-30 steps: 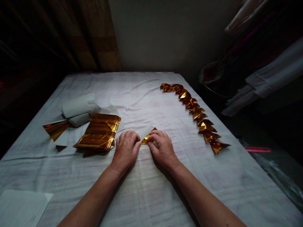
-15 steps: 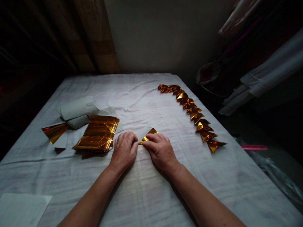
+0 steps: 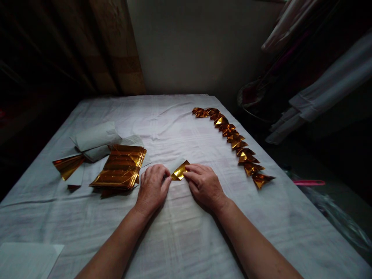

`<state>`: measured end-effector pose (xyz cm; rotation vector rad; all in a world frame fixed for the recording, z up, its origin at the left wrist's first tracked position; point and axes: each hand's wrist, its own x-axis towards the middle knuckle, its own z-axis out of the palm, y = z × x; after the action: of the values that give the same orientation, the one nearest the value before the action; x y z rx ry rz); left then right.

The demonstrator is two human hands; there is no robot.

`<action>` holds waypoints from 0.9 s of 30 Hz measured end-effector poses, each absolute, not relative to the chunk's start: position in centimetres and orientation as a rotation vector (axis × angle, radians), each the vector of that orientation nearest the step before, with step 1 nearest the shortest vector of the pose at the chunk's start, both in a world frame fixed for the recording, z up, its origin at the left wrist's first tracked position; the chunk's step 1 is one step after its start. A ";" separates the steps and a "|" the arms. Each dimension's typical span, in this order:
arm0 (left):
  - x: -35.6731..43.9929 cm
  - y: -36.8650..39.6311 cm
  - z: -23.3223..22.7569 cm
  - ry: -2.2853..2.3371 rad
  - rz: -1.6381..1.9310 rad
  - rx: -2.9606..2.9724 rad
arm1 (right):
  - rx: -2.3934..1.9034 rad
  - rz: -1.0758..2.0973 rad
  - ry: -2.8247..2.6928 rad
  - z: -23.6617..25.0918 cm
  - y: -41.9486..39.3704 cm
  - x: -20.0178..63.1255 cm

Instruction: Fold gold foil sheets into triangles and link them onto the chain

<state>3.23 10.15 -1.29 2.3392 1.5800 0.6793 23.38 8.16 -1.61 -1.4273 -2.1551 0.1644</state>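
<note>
Both hands low on the cloth-covered bench, palms down; left hand with fingers curled, fingertips pressing the near-left edge of a small folded gold foil piece; right hand with fingers drawn together and laid flat on the piece's right side, pinning it to the cloth; the foil piece lies between the two hands, near the bench's middle, one gold corner pointing away from the person; a pale sheet shows just behind it, partly hidden. Left of the left hand, just beside it, a stack of gold foil sheets; further left, a loose gold fan-shaped piece and folded white paper. Right of the right hand, well apart, a curving row of folded gold pieces runs toward the far edge; another white sheet at the near-left corner.
</note>
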 end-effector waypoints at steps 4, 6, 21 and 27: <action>3.1 10.2 -1.4 1.542 0.728 2.329 | -1.548 0.155 -2.001 -2.5 8.9 24.5; 3.1 10.1 -1.5 1.530 0.748 2.337 | -1.563 0.171 -1.971 -2.7 9.0 24.6; 3.4 9.6 -0.2 1.410 0.691 2.688 | -1.513 0.363 -1.867 -2.2 9.1 24.3; 3.2 10.0 -0.5 1.429 0.713 2.651 | -1.496 0.396 -1.866 -2.3 9.3 24.6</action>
<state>3.16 9.96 -0.50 2.6506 1.4289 0.7128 24.56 9.27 -2.32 -1.4957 -1.8660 0.3963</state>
